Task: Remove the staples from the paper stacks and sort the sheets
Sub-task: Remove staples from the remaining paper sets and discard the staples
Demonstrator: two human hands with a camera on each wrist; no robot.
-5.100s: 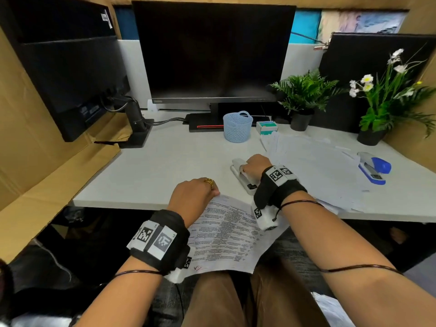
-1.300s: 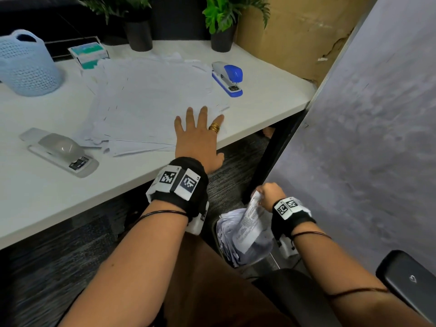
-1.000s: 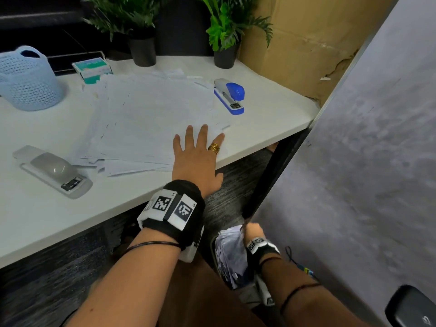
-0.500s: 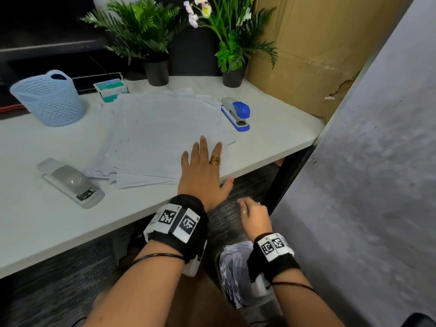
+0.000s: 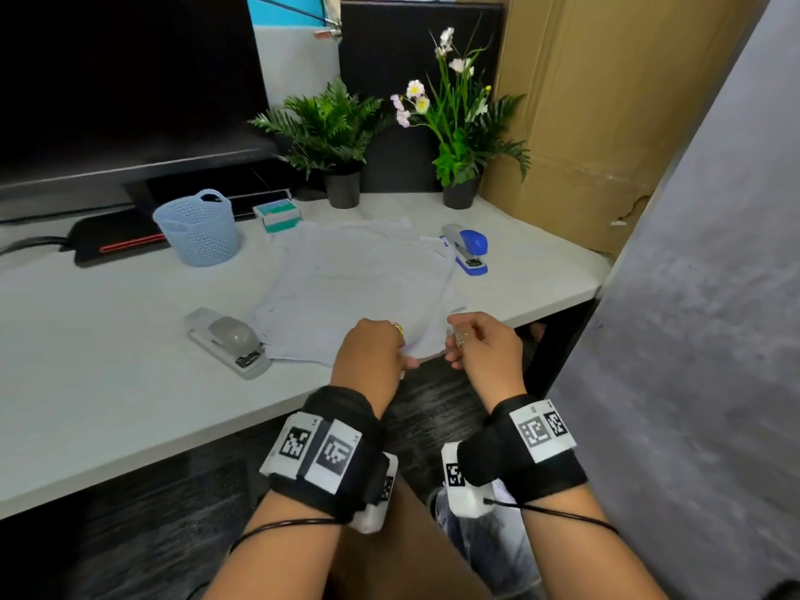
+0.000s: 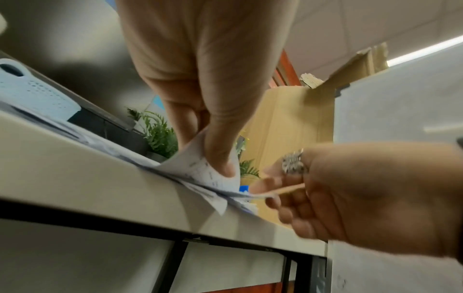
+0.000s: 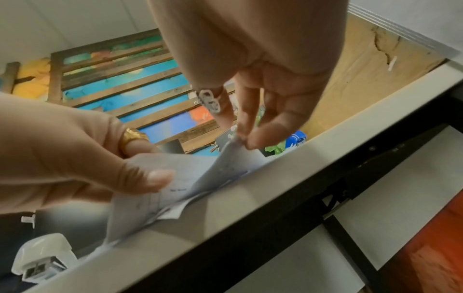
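A loose pile of white printed sheets (image 5: 359, 283) lies on the white desk (image 5: 108, 348), reaching its front edge. My left hand (image 5: 404, 359) grips the near edge of the top sheets (image 6: 200, 170), thumb under and fingers on top, and lifts it off the desk. Just to its right, my right hand (image 5: 452, 339) pinches a raised corner of the paper (image 7: 233, 156) between thumb and forefinger (image 7: 244, 131). A grey staple tool (image 5: 229, 342) lies to the left of the pile. I cannot see any staple.
A blue stapler (image 5: 467, 249) sits at the pile's far right. Behind the pile are a light-blue basket (image 5: 197, 229), a small staple box (image 5: 277, 214) and two potted plants (image 5: 333, 136). A grey partition (image 5: 701, 339) stands close on the right. Loose sheets (image 5: 485, 556) show below my right wrist.
My right hand dropped its sheet into the bin under the desk, rose and now pinches the pile's corner. My left hand went from lying flat on the pile to gripping its edge.
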